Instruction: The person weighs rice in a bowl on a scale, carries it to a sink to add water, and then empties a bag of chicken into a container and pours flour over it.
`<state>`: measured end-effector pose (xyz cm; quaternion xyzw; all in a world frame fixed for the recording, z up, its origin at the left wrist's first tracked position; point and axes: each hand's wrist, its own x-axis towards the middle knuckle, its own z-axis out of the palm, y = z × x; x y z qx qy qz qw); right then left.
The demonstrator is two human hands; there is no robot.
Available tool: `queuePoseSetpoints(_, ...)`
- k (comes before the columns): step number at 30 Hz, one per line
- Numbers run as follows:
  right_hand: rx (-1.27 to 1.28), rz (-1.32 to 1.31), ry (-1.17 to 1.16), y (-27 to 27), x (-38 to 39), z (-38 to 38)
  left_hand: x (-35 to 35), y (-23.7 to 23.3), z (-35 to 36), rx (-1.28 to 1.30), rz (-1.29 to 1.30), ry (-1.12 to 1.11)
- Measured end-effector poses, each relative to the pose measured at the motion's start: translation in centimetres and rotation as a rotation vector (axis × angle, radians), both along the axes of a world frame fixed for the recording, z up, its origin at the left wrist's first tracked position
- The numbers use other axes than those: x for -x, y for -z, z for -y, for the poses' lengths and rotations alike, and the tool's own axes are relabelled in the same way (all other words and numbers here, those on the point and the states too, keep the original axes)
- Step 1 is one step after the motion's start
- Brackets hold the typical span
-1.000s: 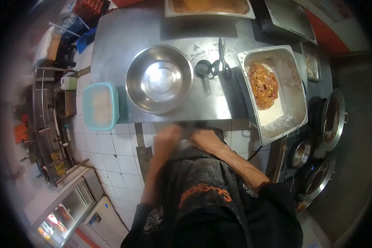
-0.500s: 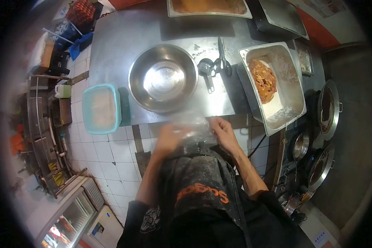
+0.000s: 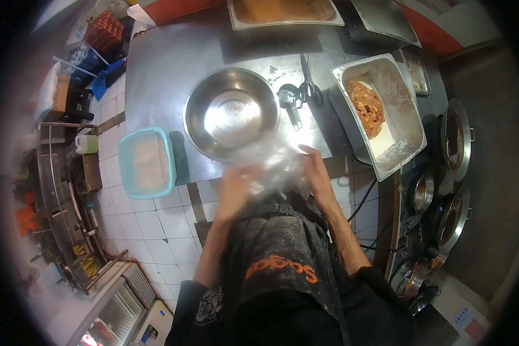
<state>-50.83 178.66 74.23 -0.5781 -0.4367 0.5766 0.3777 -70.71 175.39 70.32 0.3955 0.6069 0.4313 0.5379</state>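
Note:
A clear plastic bag (image 3: pixel 277 167), blurred by motion, spreads between my two hands in front of the apron. My left hand (image 3: pixel 239 183) grips its left side, the fingers smeared. At its right side, my right hand (image 3: pixel 314 167) pinches the plastic. Just beyond the bag, a large steel bowl (image 3: pixel 232 114) sits on the steel table (image 3: pixel 155 75), with nothing seen inside. To the bowl's right lie a black measuring cup (image 3: pixel 289 98) and black-handled scissors (image 3: pixel 309 83).
A steel pan (image 3: pixel 406 109) at the right holds marinated meat (image 3: pixel 366 109) and white powder. A turquoise tub (image 3: pixel 146 163) stands at the table's left front. An orange-filled tray (image 3: pixel 285 23) is at the back. Woks (image 3: pixel 457 141) line the far right.
The bag has opened out wider and risen toward the bowl. Both hands have moved slightly up, the right one further right. The view has shifted a little.

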Motion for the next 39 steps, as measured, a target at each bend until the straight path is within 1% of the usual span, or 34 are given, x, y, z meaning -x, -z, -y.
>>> queuePoseSetpoints(1, -0.041, 0.138, -0.012, -0.2, 0.3, 0.1, 0.1, -0.4, -0.2, 0.016, -0.063, 0.009)
queuePoseSetpoints(2, -0.044, 0.138, -0.006, 0.2, -0.2, 0.0, 0.4, -0.2, -0.3, 0.012, -0.063, 0.015)
queuePoseSetpoints(4, 0.023, 0.081, -0.201, 1.5, -1.9, -0.5, 1.2, 0.5, -0.5, 0.070, -0.151, -0.016)
queuePoseSetpoints(5, 0.120, -0.112, -0.062, 1.2, -2.0, -0.9, 1.4, -0.1, -0.7, 0.065, -0.149, -0.010)
queuePoseSetpoints(6, 0.116, -0.112, -0.058, 1.2, -2.4, -1.4, 1.6, -1.3, -0.8, 0.086, 0.018, -0.061)
queuePoseSetpoints(7, 0.121, -0.117, 0.033, 1.2, -2.8, -1.9, 1.8, -2.3, -1.0, 0.108, 0.185, -0.112)
queuePoseSetpoints(8, 0.127, -0.124, 0.122, 1.0, -2.8, -2.2, 1.8, -2.9, -1.1, 0.106, 0.185, -0.109)
queuePoseSetpoints(9, -0.128, 0.183, 0.244, 0.7, -2.2, -2.2, 1.8, -3.5, -1.3, 0.121, 0.178, -0.105)
queuePoseSetpoints(10, -0.130, 0.182, 0.246, 0.2, -1.4, -2.0, 1.7, -3.7, -1.4, 0.135, 0.172, -0.102)
queuePoseSetpoints(11, -0.331, 0.207, 0.300, -0.8, -0.6, -1.6, 1.5, -3.7, -1.6, 0.133, 0.171, -0.102)
queuePoseSetpoints(12, -0.533, 0.232, 0.352, -1.9, -0.2, -1.3, 1.2, -3.7, -1.9, 0.103, 0.107, -0.090)
queuePoseSetpoints(13, -0.674, 0.340, 0.171, -2.9, -0.2, -0.9, 0.8, -3.7, -2.2, 0.073, 0.043, -0.077)
queuePoseSetpoints(14, -0.676, 0.342, 0.174, -3.8, 0.3, -0.9, 0.3, -3.6, -2.3, 0.070, 0.044, -0.074)
queuePoseSetpoints(16, -0.762, 0.584, -0.228, -5.0, 1.9, -0.8, -0.8, -3.3, -2.6, 0.036, 0.104, -0.056)
queuePoseSetpoints(17, -0.763, 0.589, -0.223, -4.4, 1.8, -0.8, -1.5, -4.2, -2.8, 0.046, 0.207, -0.085)
queuePoseSetpoints(18, -0.566, 0.439, -0.205, -3.2, 1.7, -0.8, -1.5, -4.2, -2.8, 0.044, 0.208, -0.081)
queuePoseSetpoints(19, -0.371, 0.287, -0.188, -2.5, 1.7, -0.9, -1.3, -4.1, -2.9, 0.064, 0.123, -0.149)
queuePoseSetpoints(20, -0.374, 0.285, -0.192, -2.3, 1.2, -1.3, -1.0, -4.0, -2.9, 0.084, 0.035, -0.220)
queuePoseSetpoints(22, -0.083, -0.060, 0.109, -2.1, -1.0, -2.2, 0.7, -5.7, -2.8, 0.101, 0.049, -0.257)
queuePoseSetpoints(24, -0.072, -0.341, 0.223, -1.2, -3.4, -2.9, 1.9, -6.3, -2.7, 0.113, 0.069, -0.283)
queuePoseSetpoints(26, -0.110, -0.325, 0.232, -1.1, -4.5, -3.0, 2.5, -6.1, -2.6, 0.013, 0.069, -0.247)
queuePoseSetpoints(27, -0.073, -0.369, 0.318, -1.1, -4.7, -3.2, 2.4, -6.0, -2.7, 0.016, 0.067, -0.247)
queuePoseSetpoints(29, -0.006, -0.416, 0.479, -1.3, -5.0, -3.9, 2.3, -5.9, -3.2, -0.062, 0.136, -0.318)
queuePoseSetpoints(30, -0.008, -0.416, 0.481, -1.2, -5.5, -4.0, 2.3, -5.5, -3.3, -0.064, 0.137, -0.315)
queuePoseSetpoints(32, -0.131, -0.388, 0.452, -1.2, -6.1, -4.4, 3.3, -4.4, -3.5, -0.251, -0.005, -0.240)
queuePoseSetpoints(33, -0.115, -0.366, 0.461, -2.2, -5.8, -4.5, 3.9, -4.4, -3.3, -0.252, -0.008, -0.237)
queuePoseSetpoints(34, -0.118, -0.368, 0.465, -2.1, -6.1, -4.6, 4.6, -4.4, -2.9, -0.214, 0.134, -0.066)
queuePoseSetpoints(35, -0.094, -0.434, 0.405, -1.9, -6.6, -4.7, 4.8, -4.5, -2.9, -0.173, 0.275, 0.108)
queuePoseSetpoints(36, -0.068, -0.498, 0.344, -1.9, -7.0, -4.6, 4.1, -4.4, -3.1, -0.173, 0.277, 0.114)
queuePoseSetpoints(38, -0.037, -0.541, 0.308, -2.2, -6.8, -4.8, 1.6, -4.3, -3.5, -0.019, 0.316, 0.256)
queuePoseSetpoints(39, -0.007, -0.586, 0.268, -2.4, -6.7, -5.0, 0.2, -3.7, -3.7, -0.022, 0.316, 0.259)
